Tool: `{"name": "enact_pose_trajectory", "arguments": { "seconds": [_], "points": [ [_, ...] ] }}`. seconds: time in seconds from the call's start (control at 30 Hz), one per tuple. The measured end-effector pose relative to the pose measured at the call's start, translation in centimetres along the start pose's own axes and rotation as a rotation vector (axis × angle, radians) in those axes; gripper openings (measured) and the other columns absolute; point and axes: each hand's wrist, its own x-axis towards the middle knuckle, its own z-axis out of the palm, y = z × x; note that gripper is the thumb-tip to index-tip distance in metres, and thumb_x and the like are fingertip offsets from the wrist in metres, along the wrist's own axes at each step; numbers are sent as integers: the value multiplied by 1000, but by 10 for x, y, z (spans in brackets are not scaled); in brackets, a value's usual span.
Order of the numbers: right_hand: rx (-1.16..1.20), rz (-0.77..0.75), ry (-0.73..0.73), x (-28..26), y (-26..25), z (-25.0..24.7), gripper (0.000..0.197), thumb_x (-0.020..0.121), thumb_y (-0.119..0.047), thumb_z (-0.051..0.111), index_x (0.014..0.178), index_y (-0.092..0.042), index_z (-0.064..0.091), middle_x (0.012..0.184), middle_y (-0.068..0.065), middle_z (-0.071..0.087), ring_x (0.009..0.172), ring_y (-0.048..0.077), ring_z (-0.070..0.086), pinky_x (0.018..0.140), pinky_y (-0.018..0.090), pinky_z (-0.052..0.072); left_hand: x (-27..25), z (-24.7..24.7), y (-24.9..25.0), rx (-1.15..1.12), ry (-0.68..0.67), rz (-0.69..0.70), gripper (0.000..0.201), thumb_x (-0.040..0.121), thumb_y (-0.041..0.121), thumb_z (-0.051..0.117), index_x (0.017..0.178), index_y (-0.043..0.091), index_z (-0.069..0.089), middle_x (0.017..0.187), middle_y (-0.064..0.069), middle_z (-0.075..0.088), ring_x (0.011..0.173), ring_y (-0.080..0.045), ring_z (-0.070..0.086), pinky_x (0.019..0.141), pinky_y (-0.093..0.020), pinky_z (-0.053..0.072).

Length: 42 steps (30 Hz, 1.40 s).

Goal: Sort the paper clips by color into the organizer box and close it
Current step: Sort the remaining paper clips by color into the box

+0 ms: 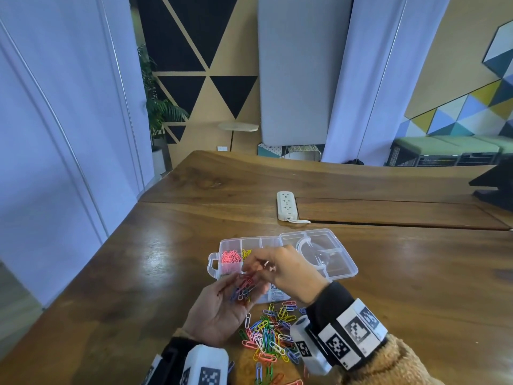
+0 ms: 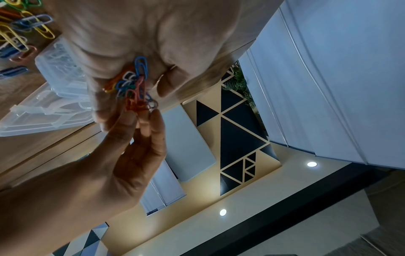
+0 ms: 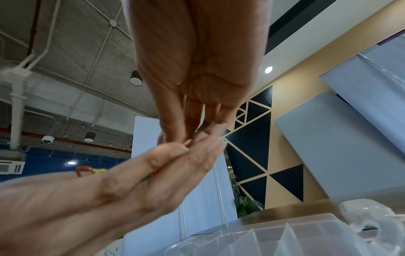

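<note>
Clips are everywhere, so here's what actually shows. Your left hand [image 1: 219,309] is palm up just in front of the organizer box [image 1: 342,262], cupping a bunch of mixed clips [image 1: 243,289] with the fingers curled loosely round them. From the left wrist view that bunch [image 2: 133,86] reads as blue, orange, red and maybe green, all tangled, so you can't count them.

Your right hand [image 1: 288,269] hangs over the box with its fingertips down in the bunch. Its grip looks pinched together on something, but which clip or what colour is hidden: the head view is blurred there, and the right wrist view only shows a sliver of orange between the fingertips [image 3: 188,138].

The box sits open on the wooden surface [image 1: 402,287], lid [image 1: 319,240] flipped back flat on the far right side. Pink clips [image 1: 230,258] fill the far-left compartment, yellow clips [image 1: 246,253] sit in the one beside it. Your hands cover most of the near compartments; something pale, maybe white clips, shows in one under your right wrist, hard to say.

The loose pile [image 1: 270,333] of unsorted clips lies on the surface right in front of the box, between your wrists, partly cut off by the wrist cameras and the bottom edge.

A white power strip [image 1: 287,205] lies farther back, well apart from the box.
</note>
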Motion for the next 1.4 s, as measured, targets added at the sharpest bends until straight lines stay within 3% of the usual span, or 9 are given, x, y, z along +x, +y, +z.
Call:
{"name": "enact_pose_trajectory", "arguments": {
  "seconds": [0.13,0.27,0.37,0.57,0.67,0.77,0.9,1.23,1.4],
  "points": [
    [-108,-98,22,-1,5,6,16,85,-8,60,98,-14,66,97,0,63,83,0,41,72,13,32,0,1,0,3,-12,-1,33,88,14,54,99,-16,62,107,-33,61,82,-41,68,77,-56,53],
    [-138,-187,95,2,7,11,11,83,-8,61,91,-14,66,95,0,57,88,-1,33,74,18,31,-4,5,2,1,-84,-4,56,46,3,92,91,-18,67,98,-33,64,84,-39,69,70,-51,58],
    [-143,-223,79,-1,8,8,12,82,-8,62,91,-15,67,96,-2,55,90,-2,32,77,21,35,-3,4,4,-8,-28,11,43,90,24,58,96,-18,66,101,-29,61,86,-37,66,73,-50,58],
    [-244,-299,6,-2,8,8,18,80,-6,63,96,-15,64,100,3,55,98,17,47,74,33,47,-4,8,-1,7,21,22,31,94,20,41,101,-5,58,79,-21,66,72,-28,66,73,-42,56],
    [-293,-361,-15,-3,7,10,15,81,-6,62,94,-13,62,96,6,54,93,20,49,66,29,42,-8,12,-4,-28,-60,-10,38,58,2,85,89,-7,65,70,-21,63,58,-27,64,59,-41,57],
    [-279,-370,-43,-3,6,11,7,84,-11,60,91,-13,61,96,4,52,92,16,48,69,26,42,-7,8,-2,-79,-139,-74,52,42,-9,88,89,-9,65,72,-25,61,57,-29,63,55,-40,55],
    [-7,-231,-53,-1,8,8,4,81,-9,65,85,-12,63,85,-12,51,80,-5,45,72,12,37,1,2,2,23,-7,-62,26,90,13,55,98,-10,63,93,-26,64,81,-31,63,65,-46,60],
    [564,293,117,7,31,9,11,86,3,58,87,-8,60,68,3,63,49,7,59,44,17,45,-11,-47,36,-27,-30,55,83,36,-15,88,113,-18,58,128,-32,54,110,-42,61,78,-47,58],
    [403,318,-30,24,30,22,18,88,6,50,85,-11,58,66,0,61,46,-3,56,50,11,46,-13,-46,51,-2,-60,129,76,52,6,83,118,-18,54,131,-34,50,117,-43,56,82,-45,57]
  ]
}}
